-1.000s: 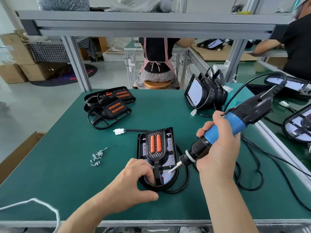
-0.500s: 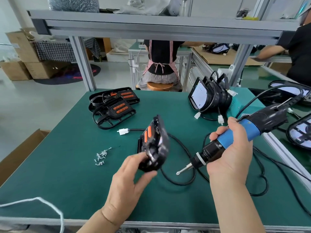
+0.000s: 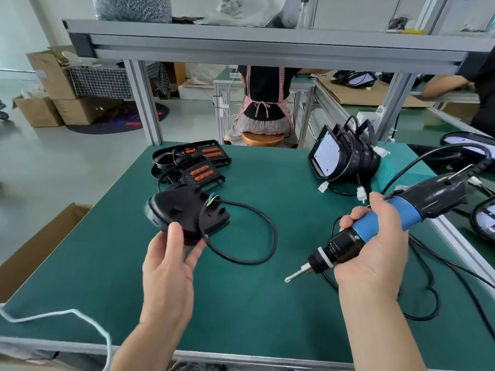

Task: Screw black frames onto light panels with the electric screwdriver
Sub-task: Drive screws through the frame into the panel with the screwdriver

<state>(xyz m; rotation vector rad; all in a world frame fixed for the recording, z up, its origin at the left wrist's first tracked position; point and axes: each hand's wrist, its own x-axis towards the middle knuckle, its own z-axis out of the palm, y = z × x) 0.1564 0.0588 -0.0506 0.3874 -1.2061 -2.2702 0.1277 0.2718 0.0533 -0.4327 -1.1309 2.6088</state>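
— While holding the light panel (image 3: 187,212) clear of the green mat (image 3: 241,303), gripping it how?

— Pinching its near edge in the left hand (image 3: 168,258), thumb pressing on top and the other fingers spreading underneath. Showing only the dark back, at the left-middle of the bench; not showing the frame side at all.

— And trailing the cable (image 3: 257,236)?

— Looping off to the right and sagging toward the mat. Probably worth gathering before swinging the panel anywhere, avoiding a snag.

— Doing what with the right hand (image 3: 375,245)?

— Curling all fingers round the blue grip of the electric screwdriver (image 3: 396,218), bit (image 3: 294,275) pointing down-left above the mat, well apart from the panel. Probably best holding it there, off the trigger, while handling the panel one-handed.

— Heading where?

— Hard telling. Possibly going toward the upright panels (image 3: 337,159) at far right, judging by the spare black frames (image 3: 198,167) lying far left, just beyond.
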